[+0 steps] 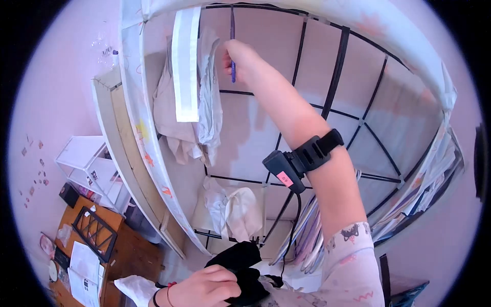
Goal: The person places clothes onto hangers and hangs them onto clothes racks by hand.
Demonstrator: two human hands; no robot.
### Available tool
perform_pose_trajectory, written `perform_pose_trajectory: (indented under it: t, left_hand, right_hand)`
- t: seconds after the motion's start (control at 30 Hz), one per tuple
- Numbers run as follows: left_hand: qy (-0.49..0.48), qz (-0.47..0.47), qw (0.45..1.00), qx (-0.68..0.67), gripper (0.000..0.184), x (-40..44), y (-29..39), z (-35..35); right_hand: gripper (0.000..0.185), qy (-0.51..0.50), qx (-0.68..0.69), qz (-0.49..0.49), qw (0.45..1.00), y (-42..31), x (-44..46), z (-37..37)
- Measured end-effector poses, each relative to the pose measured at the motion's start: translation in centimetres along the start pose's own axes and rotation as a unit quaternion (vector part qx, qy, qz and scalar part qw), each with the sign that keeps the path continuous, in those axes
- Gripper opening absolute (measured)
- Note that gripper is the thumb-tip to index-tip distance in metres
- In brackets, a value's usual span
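Observation:
My right hand [239, 57] is raised inside a fabric wardrobe, its fingers closed around a purple hanger [233, 25] seen edge-on. The hanger's upper end reaches the black rail [266, 7] at the top of the frame. Low in the view, my left hand [207, 287] is closed on a bunched black garment [244, 273] in front of my body. Left of the hanger hang a grey-blue garment [209, 102], a white fabric strip [185, 66] and a beige garment [171, 112].
Black poles [335, 74] frame the wardrobe's inside. White and cream clothes [240, 210] lie on a lower shelf. Several hangers [309, 233] are bunched lower right. A wooden desk [133, 253] with papers stands lower left. A black device [289, 171] is strapped to my right forearm, trailing a cable.

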State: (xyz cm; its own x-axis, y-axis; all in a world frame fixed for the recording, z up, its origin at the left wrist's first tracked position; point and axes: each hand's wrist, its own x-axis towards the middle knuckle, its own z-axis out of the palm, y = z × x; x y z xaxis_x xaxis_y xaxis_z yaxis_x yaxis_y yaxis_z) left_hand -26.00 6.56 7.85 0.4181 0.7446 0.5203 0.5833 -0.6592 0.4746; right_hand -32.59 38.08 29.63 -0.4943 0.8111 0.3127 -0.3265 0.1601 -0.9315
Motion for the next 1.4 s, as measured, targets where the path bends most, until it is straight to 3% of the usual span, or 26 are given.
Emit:
perform_pose_trajectory:
  t: [0.03,0.1,0.13,0.27,0.33,0.4,0.53,0.6,0.8,0.93,1.0,1.13,1.2,1.23,1.33,1.4]
  left_hand:
    - [0.001,-0.049,0.999,-0.009,0.028,0.2,0.1,0.0]
    - [-0.031,-0.067,0.997,-0.001,0.03,0.9,0.1,0.0]
    - [-0.057,-0.083,0.995,0.011,0.033,1.2,0.0,0.2]
    - [-0.112,-0.024,0.993,0.011,0.027,2.8,-1.2,2.2]
    - [-0.13,0.011,0.991,0.006,0.022,4.0,-1.5,3.6]
    - [-0.167,0.024,0.985,-0.031,0.02,5.6,-1.3,4.8]
    - [-0.226,0.104,0.965,-0.086,0.021,9.1,0.0,8.2]
    - [-0.284,0.169,0.934,-0.14,0.024,11.0,1.5,10.3]
    - [-0.428,0.279,0.796,-0.325,0.019,16.3,6.2,19.4]
    - [-0.525,0.344,0.699,-0.343,0.017,20.2,10.0,27.1]
    - [-0.58,0.34,0.656,-0.343,0.025,22.0,11.7,30.7]
    - [-0.566,0.362,0.678,-0.299,0.016,27.6,15.1,36.8]
    - [-0.456,0.356,0.796,-0.176,0.016,29.4,16.0,40.4]
    - [-0.403,0.303,0.856,-0.115,0.016,30.1,16.4,42.5]
    - [-0.383,0.25,0.885,-0.091,0.018,35.9,17.5,49.5]
    - [-0.371,0.276,0.881,-0.103,0.019,39.7,17.9,54.3]
  right_hand:
    - [0.016,0.004,0.003,0.0,1.0,-0.3,-0.4,-0.6]
    - [0.012,-0.133,0.056,0.074,0.987,-0.3,-1.7,-2.7]
    - [0.012,-0.123,0.057,0.077,0.988,-0.1,-2.9,-3.5]
    - [0.018,-0.172,-0.005,0.082,0.982,0.7,-9.3,-7.9]
    - [0.028,-0.219,0.0,0.143,0.965,-0.4,-13.9,-11.5]
    - [0.039,-0.222,0.012,0.141,0.965,0.0,-18.5,-15.2]
    - [0.068,-0.228,-0.024,0.231,0.945,-1.3,-30.4,-25.2]
    - [0.077,-0.25,0.066,0.272,0.927,-0.4,-37.6,-30.6]
    - [0.075,-0.07,0.229,0.24,0.941,1.8,-63.4,-37.9]
    - [0.076,0.07,0.214,0.204,0.953,2.4,-76.7,-37.2]
    - [0.075,0.142,0.169,0.187,0.957,1.4,-80.8,-36.7]
    - [0.071,0.265,0.147,0.168,0.938,1.5,-84.9,-36.4]
    - [0.071,0.312,0.163,0.147,0.924,2.4,-87.5,-37.5]
    - [0.071,0.347,0.172,0.131,0.913,2.9,-88.2,-37.9]
    - [0.071,0.408,0.221,0.063,0.884,2.6,-88.5,-41.7]
    - [0.072,0.443,0.226,0.041,0.866,2.2,-88.9,-45.1]
